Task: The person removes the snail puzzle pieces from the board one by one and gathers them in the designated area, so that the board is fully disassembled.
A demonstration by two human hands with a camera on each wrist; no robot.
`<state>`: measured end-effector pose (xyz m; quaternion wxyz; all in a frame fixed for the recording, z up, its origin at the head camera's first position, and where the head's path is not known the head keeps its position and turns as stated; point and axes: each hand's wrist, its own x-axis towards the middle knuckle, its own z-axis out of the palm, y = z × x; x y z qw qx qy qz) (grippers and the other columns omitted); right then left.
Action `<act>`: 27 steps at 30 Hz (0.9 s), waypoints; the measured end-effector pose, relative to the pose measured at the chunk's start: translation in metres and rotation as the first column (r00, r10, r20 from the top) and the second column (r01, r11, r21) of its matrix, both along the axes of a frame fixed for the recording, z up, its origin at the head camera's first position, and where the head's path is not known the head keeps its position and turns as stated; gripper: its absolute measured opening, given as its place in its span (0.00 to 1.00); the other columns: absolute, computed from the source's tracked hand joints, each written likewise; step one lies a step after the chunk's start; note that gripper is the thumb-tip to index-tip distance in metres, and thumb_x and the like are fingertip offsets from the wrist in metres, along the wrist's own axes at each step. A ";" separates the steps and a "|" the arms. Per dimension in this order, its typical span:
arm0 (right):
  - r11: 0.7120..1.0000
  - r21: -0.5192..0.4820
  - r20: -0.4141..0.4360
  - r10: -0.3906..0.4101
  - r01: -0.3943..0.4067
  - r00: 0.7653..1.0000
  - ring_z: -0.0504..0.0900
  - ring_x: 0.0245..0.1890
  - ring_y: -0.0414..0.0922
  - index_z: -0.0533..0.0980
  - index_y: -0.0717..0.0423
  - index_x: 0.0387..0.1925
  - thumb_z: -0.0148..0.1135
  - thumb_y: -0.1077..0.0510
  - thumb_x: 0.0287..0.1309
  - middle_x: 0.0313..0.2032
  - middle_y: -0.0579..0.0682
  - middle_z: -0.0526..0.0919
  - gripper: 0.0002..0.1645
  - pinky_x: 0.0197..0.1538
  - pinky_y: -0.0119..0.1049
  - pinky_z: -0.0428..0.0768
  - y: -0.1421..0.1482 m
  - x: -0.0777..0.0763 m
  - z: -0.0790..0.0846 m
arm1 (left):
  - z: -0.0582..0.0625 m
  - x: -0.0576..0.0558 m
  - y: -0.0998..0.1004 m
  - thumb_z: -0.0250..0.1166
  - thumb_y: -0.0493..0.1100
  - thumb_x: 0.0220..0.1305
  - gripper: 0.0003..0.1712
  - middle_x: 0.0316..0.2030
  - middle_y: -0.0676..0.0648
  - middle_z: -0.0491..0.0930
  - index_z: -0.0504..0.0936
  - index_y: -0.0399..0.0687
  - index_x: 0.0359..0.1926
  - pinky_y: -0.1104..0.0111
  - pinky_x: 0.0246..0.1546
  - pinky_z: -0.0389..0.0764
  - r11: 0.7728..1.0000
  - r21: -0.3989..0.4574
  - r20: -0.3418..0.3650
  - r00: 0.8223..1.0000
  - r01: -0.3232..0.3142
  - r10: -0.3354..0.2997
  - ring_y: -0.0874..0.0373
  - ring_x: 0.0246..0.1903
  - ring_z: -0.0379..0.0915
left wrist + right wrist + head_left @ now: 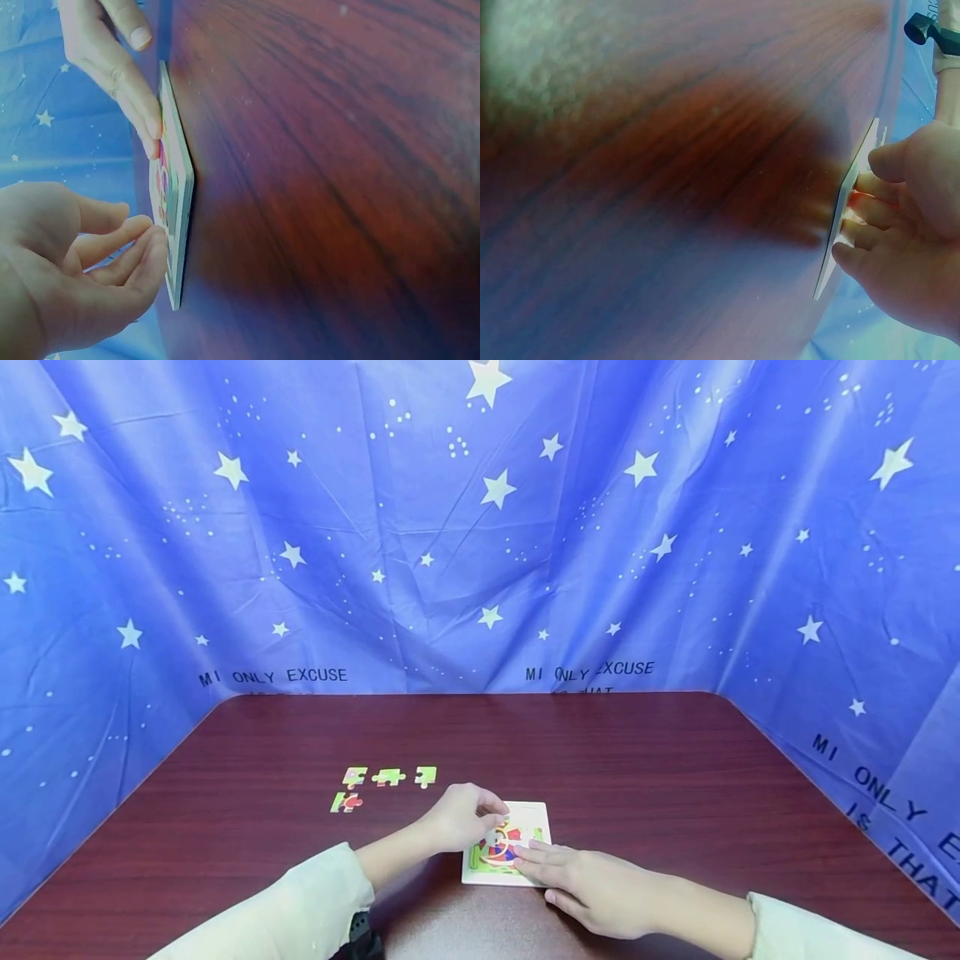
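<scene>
Can see 1 square puzzle tray [501, 882] with a pale rim, lying flat on a dark red wood-grain table [637, 760]. Can make out inside it a picture [498, 853] in red, blue, yellow and green, paler toward the tray's far-right corner.

Find the left hand [459, 822] at the tray's far-left corner, with fingers bent and thumb drawn in narrowly toward the fingertips. Cannot tell about any piece pinched there, nor about contact with the tray.

Find the right hand [592, 883] at the tray's near-right side, spread palm down, with nearly straight fingers resting on the picture and thumb just beside the tray's near-right corner.

Count 4 loose pieces, all left of the tray: 3 mostly green pieces [388, 777] spaced in a row, farther back than the tray, and 1 green-and-red piece [347, 802] just on the near side of the leftmost.

Notice also a dark strap [363, 937] by the left wrist, left of the tray, and a blue star-patterned curtain [420, 510] well behind the tray.
</scene>
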<state>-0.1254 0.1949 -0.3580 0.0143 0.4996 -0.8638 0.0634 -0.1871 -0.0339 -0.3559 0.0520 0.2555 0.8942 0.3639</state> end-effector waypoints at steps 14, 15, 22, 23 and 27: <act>1.000 0.005 0.004 0.006 -0.006 1.000 0.70 0.68 0.48 0.66 0.55 0.67 0.48 0.57 0.70 0.68 0.50 0.70 0.26 0.62 0.40 0.77 -0.001 0.001 0.000 | -0.002 -0.007 0.007 0.62 0.32 0.59 0.08 0.32 0.44 0.85 0.86 0.40 0.37 0.75 0.30 0.72 0.986 0.121 0.236 0.969 -0.111 0.080 0.62 0.32 0.73; 1.000 0.005 -0.002 0.009 -0.009 1.000 0.70 0.67 0.48 0.66 0.55 0.67 0.48 0.57 0.70 0.67 0.51 0.70 0.26 0.62 0.40 0.77 -0.001 0.001 0.001 | -0.003 -0.007 0.007 0.62 0.31 0.58 0.08 0.32 0.44 0.85 0.86 0.39 0.37 0.75 0.29 0.72 0.985 0.130 0.243 0.967 -0.115 0.081 0.63 0.31 0.74; 1.000 -0.003 -0.018 0.014 -0.014 1.000 0.71 0.67 0.48 0.67 0.55 0.67 0.48 0.57 0.70 0.67 0.51 0.71 0.25 0.61 0.41 0.77 -0.002 0.001 0.001 | -0.004 -0.010 0.009 0.66 0.29 0.51 0.08 0.29 0.44 0.86 0.86 0.39 0.34 0.78 0.29 0.73 0.977 0.158 0.262 0.960 -0.145 0.100 0.64 0.30 0.77; 1.000 -0.002 -0.014 0.012 -0.012 1.000 0.71 0.67 0.47 0.66 0.55 0.67 0.48 0.57 0.70 0.67 0.51 0.71 0.25 0.61 0.40 0.77 -0.001 0.001 0.001 | -0.004 -0.010 0.009 0.68 0.30 0.51 0.07 0.29 0.44 0.86 0.86 0.39 0.34 0.78 0.29 0.73 0.976 0.157 0.264 0.959 -0.148 0.103 0.64 0.29 0.77; 1.000 0.002 -0.002 0.004 -0.004 1.000 0.70 0.68 0.47 0.66 0.54 0.68 0.47 0.56 0.71 0.68 0.50 0.70 0.26 0.62 0.40 0.77 -0.001 0.001 0.000 | -0.003 -0.012 0.008 0.71 0.31 0.49 0.05 0.26 0.44 0.86 0.87 0.39 0.31 0.77 0.28 0.73 0.983 0.124 0.233 0.967 -0.137 0.105 0.64 0.28 0.76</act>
